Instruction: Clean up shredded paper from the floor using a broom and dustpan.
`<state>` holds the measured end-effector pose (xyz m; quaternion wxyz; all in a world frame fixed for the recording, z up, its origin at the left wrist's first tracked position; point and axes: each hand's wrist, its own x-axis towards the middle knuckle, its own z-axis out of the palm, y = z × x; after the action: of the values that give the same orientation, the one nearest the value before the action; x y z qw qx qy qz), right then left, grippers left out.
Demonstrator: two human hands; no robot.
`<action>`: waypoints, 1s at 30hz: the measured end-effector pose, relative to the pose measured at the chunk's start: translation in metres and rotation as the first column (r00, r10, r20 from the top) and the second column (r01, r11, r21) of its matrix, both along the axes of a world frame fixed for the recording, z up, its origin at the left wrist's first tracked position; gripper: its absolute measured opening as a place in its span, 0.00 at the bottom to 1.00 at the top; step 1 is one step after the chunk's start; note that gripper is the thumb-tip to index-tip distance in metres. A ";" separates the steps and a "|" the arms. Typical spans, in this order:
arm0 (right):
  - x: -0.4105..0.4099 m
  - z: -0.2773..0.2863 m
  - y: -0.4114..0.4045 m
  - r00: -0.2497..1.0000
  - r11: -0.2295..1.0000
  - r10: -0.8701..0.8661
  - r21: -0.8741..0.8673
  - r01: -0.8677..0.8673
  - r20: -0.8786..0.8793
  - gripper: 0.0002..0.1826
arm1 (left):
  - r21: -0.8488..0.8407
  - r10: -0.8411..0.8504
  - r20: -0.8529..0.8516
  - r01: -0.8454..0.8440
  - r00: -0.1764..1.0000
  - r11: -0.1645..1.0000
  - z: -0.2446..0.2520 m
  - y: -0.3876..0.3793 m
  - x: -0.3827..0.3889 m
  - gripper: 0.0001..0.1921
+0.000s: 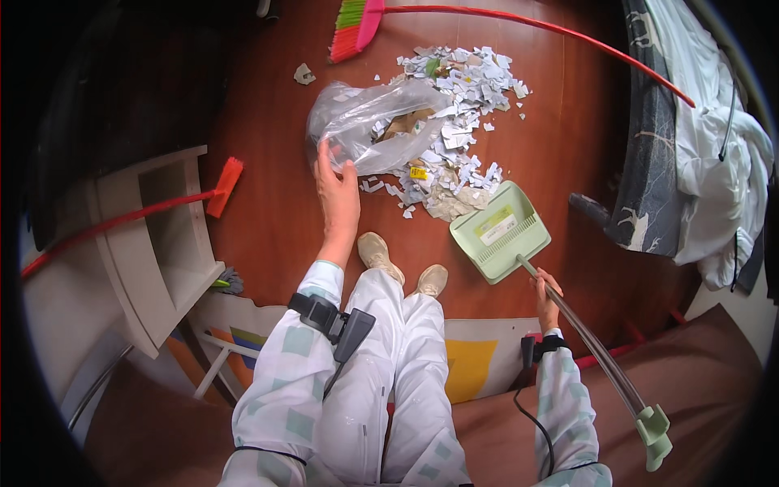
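My left hand [336, 201] is at the near left rim of a clear plastic bag [389, 97], its thumb and index finger apart. A fingertip shows pink through the film, so the plastic lies between my fingers. Brown and white scraps show at the bag's mouth. My right hand [547, 298] grips the grey tube handle of a light green dustpan [502, 234] low down, near the pan. The pan bears a printed label, and its front lip touches crumpled beige paper [459, 201]. Torn white paper [475, 76] lies heaped around the bag's right side.
A broom [365, 27] with pink head and red handle lies beyond the bag. Another red-handled brush [225, 187] crosses a pale shelf unit [176, 237] at left. Draped white fabric [718, 182] hangs at right. One scrap [303, 74] lies apart on the wood floor [274, 122].
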<state>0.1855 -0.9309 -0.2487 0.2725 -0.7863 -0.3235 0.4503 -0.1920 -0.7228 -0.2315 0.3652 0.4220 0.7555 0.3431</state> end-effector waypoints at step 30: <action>-0.107 0.025 0.048 0.943 0.943 -0.240 0.176 0.283 -0.229 0.13 | -0.055 -0.064 0.035 0.066 0.997 0.996 0.009 0.004 -0.004 0.26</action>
<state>0.0786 -0.8833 -0.2238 0.4419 -0.7396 -0.2309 0.4522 -0.1960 -0.7184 -0.2221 0.4002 0.4305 0.7445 0.3166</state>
